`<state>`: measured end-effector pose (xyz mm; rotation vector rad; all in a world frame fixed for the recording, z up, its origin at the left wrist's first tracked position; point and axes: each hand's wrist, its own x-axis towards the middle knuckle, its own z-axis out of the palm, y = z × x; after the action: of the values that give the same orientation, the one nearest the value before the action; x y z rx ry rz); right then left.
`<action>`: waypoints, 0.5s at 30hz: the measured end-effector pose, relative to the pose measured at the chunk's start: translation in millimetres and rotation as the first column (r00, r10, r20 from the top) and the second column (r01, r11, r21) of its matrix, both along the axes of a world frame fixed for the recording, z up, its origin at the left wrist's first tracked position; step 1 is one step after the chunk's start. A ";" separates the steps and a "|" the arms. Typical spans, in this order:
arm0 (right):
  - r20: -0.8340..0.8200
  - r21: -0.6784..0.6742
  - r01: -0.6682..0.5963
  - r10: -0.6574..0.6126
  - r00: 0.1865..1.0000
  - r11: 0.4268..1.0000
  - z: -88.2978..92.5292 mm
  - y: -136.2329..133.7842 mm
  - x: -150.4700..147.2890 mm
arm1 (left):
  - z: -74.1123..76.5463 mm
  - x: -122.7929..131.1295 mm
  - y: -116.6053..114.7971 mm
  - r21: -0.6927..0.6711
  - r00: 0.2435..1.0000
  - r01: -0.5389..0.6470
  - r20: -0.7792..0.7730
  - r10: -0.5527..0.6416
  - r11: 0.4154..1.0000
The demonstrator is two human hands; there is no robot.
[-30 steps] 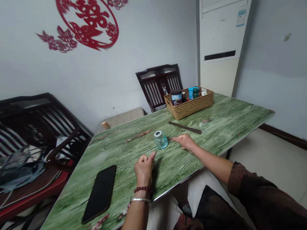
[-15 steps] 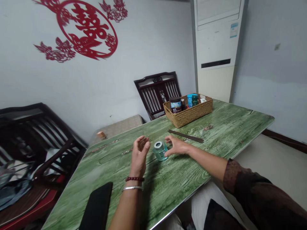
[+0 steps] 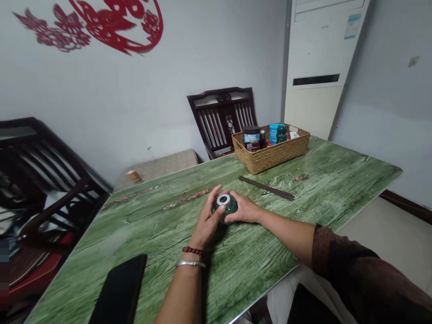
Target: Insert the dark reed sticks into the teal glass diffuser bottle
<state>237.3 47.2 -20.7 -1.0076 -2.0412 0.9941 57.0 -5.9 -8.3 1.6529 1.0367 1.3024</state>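
A small teal glass diffuser bottle [image 3: 231,207] stands upright on the green table, its silver collar with a dark centre facing up. My right hand [image 3: 245,209] wraps round its right side, thumb toward the front. On the other side my left hand [image 3: 208,219] is closed against the bottle, with the thumb near the collar's front edge and the fingers behind. Much of the glass is hidden by both hands. Beyond my right hand, several thin dark sticks [image 3: 266,187] lie together on the table.
Behind the sticks, a woven basket [image 3: 273,157] holds jars and bottles. A black flat device [image 3: 118,290] lies left of my left forearm on the green table [image 3: 162,243]. Dark wooden chairs [image 3: 224,119] stand at the far side and left. A tall white cabinet-like unit [image 3: 312,105] is behind.
My left hand has moved right and closed on the bottle; before, it was held apart from it. My right hand has closed more around the glass. The view has shifted slightly.
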 end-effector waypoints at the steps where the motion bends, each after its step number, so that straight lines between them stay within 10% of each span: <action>1: 0.000 0.009 -0.002 0.002 1.000 1.000 0.2 0.4 -0.2 | 1.1 0.6 0.5 0.001 1.000 -0.009 -0.007 0.010 1.000; 15: -0.052 -0.002 -0.025 0.025 0.998 1.000 -3.0 0.6 -1.5 | 0.1 -1.7 3.5 0.059 0.969 -0.248 0.001 0.248 0.967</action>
<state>235.9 47.8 -23.7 -0.9506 -2.0148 1.0260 55.3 -2.4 -8.2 1.6100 1.2518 1.5023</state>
